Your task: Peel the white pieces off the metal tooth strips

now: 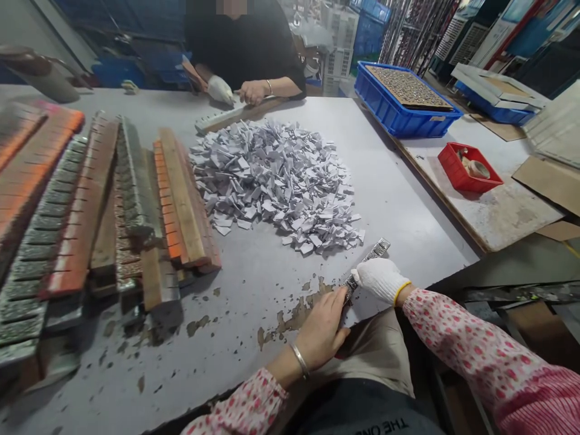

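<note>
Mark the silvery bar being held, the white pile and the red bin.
Silvery bar (pixel 379 248): head view, its exposed far end.
White pile (pixel 276 178): head view, its middle.
Red bin (pixel 454 173): head view, its near wall.

– What kind of place is this?
– It is a workshop, I believe. The worn table (pixel 389 193) carries many slotted bars (pixel 88 205) and one large pile of small pieces (pixel 281 181); plastic crates (pixel 339 51) stand stacked behind.

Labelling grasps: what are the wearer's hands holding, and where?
A silvery bar: left hand at its near part, gloved right hand around its middle.
</note>
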{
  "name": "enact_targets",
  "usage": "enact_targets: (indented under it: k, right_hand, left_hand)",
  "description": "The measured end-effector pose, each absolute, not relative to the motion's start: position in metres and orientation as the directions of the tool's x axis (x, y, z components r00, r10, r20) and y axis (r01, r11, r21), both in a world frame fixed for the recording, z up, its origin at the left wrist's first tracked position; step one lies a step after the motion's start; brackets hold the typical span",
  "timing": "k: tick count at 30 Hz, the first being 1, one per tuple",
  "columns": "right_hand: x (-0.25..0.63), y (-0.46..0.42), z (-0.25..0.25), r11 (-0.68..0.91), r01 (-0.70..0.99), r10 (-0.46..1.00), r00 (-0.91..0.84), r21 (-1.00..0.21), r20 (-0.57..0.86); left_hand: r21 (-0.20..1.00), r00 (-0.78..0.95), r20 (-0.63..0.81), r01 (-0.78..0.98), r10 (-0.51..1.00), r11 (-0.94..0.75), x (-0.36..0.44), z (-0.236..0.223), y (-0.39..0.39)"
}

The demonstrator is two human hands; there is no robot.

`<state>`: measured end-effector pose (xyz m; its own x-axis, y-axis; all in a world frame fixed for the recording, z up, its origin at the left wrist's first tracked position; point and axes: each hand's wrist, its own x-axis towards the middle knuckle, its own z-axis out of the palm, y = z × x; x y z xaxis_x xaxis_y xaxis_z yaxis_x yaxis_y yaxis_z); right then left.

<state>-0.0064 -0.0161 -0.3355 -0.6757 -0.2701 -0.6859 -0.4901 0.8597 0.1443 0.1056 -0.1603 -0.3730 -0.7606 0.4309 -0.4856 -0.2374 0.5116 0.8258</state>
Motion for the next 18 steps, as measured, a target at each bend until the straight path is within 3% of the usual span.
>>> enact_targets:
  k: [10,12,15,18]
  right_hand:
    - [-0.010,-0.016,-0.338,0.867,-0.479,-0.286,-0.704,0.137,-0.650]
    - [-0.008,-0.011,-0.345,0.875,-0.472,-0.314,-0.723,0.109,-0.616]
    - [-0.003,-0.002,-0.361,0.882,-0.472,-0.391,-0.727,-0.002,-0.564]
    - [0.000,0.007,-0.368,0.908,-0.410,-0.395,-0.761,-0.091,-0.514]
  left_hand:
    - [0.861,-0.791,-0.396,-0.142,0.467,0.489,0.094,-0.395,-0.175]
    - [0.798,-0.849,-0.375,-0.092,0.372,0.595,0.073,-0.404,-0.189]
    - [0.579,-0.950,-0.303,-0.125,0.070,0.806,0.032,-0.422,-0.213]
    - [0.469,-0.967,-0.244,-0.188,-0.078,0.863,0.001,-0.442,-0.231]
